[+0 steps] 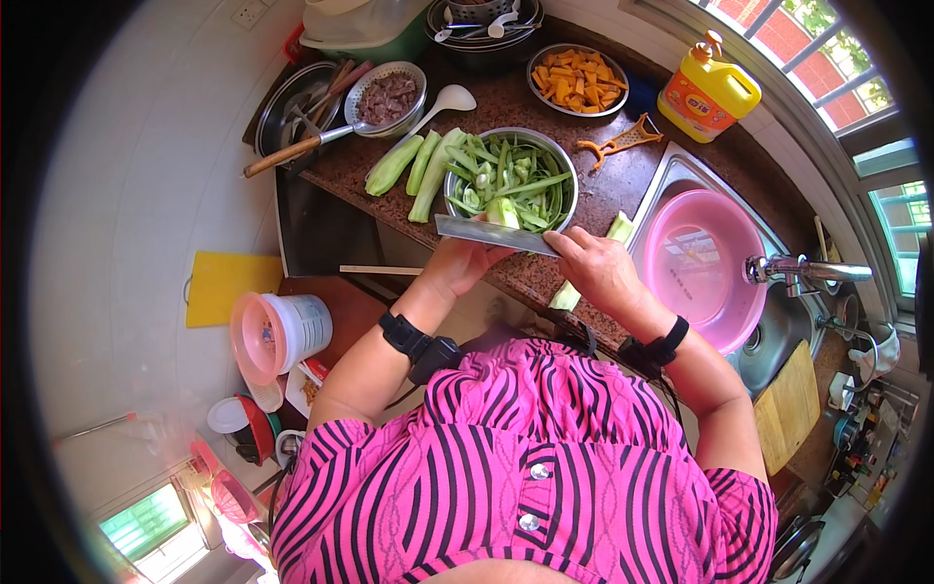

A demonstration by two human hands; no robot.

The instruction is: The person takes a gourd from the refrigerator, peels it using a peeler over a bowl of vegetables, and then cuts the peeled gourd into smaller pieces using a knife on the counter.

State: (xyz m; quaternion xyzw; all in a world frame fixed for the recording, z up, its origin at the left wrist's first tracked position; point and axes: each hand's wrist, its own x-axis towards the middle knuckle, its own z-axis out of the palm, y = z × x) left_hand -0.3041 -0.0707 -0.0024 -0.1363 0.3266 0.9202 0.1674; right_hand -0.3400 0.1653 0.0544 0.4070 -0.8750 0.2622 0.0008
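Observation:
My right hand (602, 266) grips the end of a broad metal knife (496, 235), its blade lying across the near rim of a steel bowl (573, 186). Behind the blade, my left hand (461, 264) holds a pale green peeled vegetable (502, 212) over the bowl; the blade hides part of the fingers. Green strips and cut pieces (511, 171) fill the bowl. Several long peeled vegetables (438, 171) lie just left of it. More pale green vegetable (565, 297) shows on both sides of my right hand, which hides whether it is one piece.
An orange peeler (620, 142) lies near the sink (668, 164), where a pink basin (660, 219) sits below the faucet (810, 270). Farther back are a bowl of orange chunks (580, 80), a colander of meat (387, 98), a white ladle (456, 97) and a yellow detergent bottle (704, 95).

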